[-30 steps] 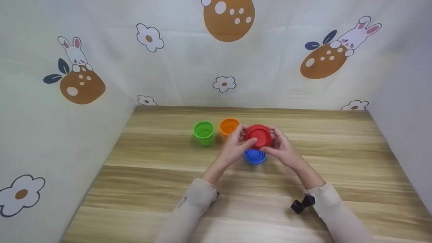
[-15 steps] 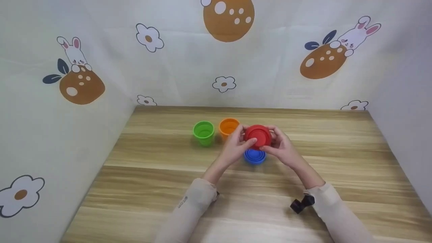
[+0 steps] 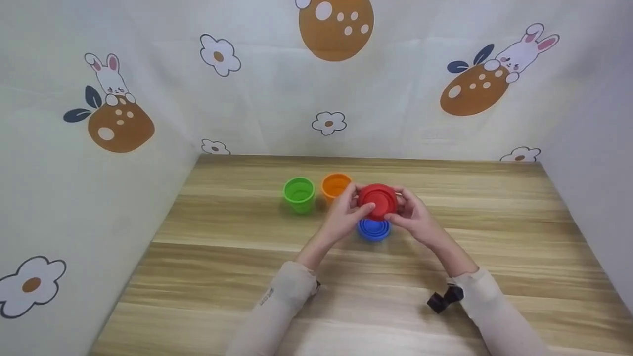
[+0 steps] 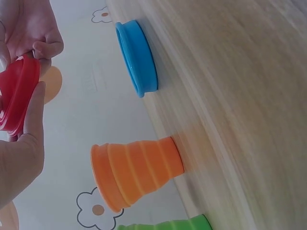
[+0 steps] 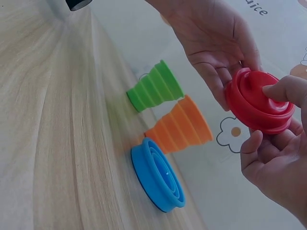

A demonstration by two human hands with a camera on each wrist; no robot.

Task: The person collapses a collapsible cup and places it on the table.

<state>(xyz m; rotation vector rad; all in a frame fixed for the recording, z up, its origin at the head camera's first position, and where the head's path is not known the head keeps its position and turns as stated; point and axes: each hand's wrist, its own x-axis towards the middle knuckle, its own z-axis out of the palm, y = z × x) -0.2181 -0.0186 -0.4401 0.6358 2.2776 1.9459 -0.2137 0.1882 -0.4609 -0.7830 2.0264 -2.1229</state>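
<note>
Both hands hold a red collapsible cup [image 3: 380,200], folded nearly flat, above the table. My left hand [image 3: 345,210] grips its left side, thumb lying on the round middle. On the other side my right hand [image 3: 415,217] grips it, thumb at the lower rim and fingers behind. In the right wrist view the red cup [image 5: 256,103] shows stepped rings, with a thumb pressed on it. A folded blue collapsible cup [image 3: 374,229] lies below the hands, partly covered by the red one. Behind the left hand stands an extended orange cup [image 3: 336,185], partly hidden.
An extended green cup [image 3: 299,195] stands upright left of the orange one. The wood-grain table [image 3: 222,287] meets a patterned cloth wall [image 3: 267,99] at the back and sides. A black wrist camera [image 3: 444,298] sits by the right sleeve.
The red cup has tilted slightly and its round middle sits a little lower and to the left. The right thumb has slid slightly right along the rim. The other cups have stayed put.
</note>
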